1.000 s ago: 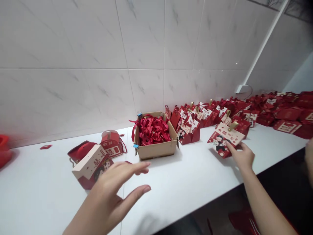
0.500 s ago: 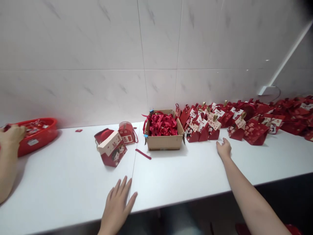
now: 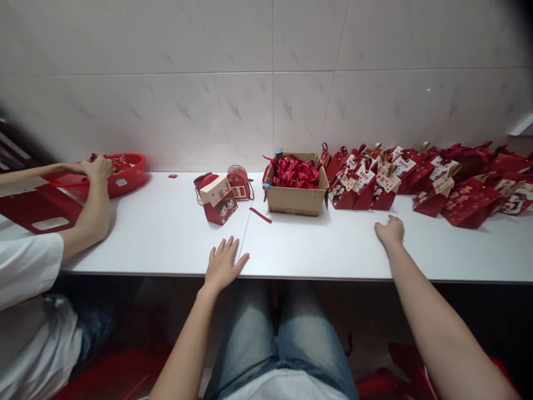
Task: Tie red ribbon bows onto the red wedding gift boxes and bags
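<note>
My left hand lies flat on the white table near its front edge, fingers spread, holding nothing. Just beyond it stand a red and cream gift box with printed figures and, touching it from behind, a red gift box with a cord. A short red ribbon strip lies to their right. My right hand rests on the table with its thumb and forefinger apart and the other fingers curled; nothing shows in it. Nearest to it is a group of finished-looking red gift boxes with ribbon loops.
A cardboard box full of red ribbons stands between my hands. More red gift boxes fill the right. At left, a co-worker's hand is over a red basin of small packets. A tiled wall bounds the back.
My view has tilted down and turned left, bringing my legs and more of the co-worker into sight. Both my hands stay resting on the table; the boxes have not visibly moved.
</note>
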A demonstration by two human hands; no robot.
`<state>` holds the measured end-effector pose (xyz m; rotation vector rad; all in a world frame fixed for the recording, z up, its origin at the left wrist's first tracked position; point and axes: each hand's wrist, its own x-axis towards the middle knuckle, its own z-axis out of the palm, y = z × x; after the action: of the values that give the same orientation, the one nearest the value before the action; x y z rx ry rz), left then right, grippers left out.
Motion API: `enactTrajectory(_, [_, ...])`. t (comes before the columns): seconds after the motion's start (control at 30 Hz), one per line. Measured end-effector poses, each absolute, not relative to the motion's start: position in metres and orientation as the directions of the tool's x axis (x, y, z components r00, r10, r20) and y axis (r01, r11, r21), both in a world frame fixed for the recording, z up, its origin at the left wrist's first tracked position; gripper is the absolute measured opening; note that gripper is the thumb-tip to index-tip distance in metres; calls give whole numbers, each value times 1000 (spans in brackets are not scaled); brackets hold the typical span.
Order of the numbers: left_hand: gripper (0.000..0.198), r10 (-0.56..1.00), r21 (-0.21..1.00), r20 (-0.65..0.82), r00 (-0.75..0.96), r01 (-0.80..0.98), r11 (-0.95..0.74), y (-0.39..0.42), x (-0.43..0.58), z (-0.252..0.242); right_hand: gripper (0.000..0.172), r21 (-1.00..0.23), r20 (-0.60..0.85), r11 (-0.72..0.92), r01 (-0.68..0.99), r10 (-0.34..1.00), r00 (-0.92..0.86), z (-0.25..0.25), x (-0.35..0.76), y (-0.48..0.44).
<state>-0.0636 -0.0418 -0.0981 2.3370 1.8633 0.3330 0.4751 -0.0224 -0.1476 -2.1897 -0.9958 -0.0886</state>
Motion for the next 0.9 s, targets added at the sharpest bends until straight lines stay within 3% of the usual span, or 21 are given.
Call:
enactTrajectory(0.37, [58, 969, 222, 91, 229, 944, -244, -44, -63, -99, 35, -435, 311, -547, 715, 654, 690, -147, 460, -25])
enactTrajectory(0.5, [59, 962, 204, 71, 263, 940, -273, -44, -65, -98, 34, -409, 328, -505, 760, 696, 639, -146, 448, -29])
enactTrajectory(0.7, [75, 961, 207, 83, 265, 938, -277, -46, -66, -99, 34, -382, 382, -403, 832, 751, 539, -144, 440, -27])
enactTrajectory(0.8, [79, 966, 294, 99, 239, 920, -258, -48, -64, -102, 36, -365, 397, -354, 861, 777, 488, -144, 440, -25])
enactTrajectory(0.9, [96, 981, 551, 195, -6, 828, -104, -41, -63, -102, 38, -355, 387, -349, 867, 790, 476, -146, 441, -24])
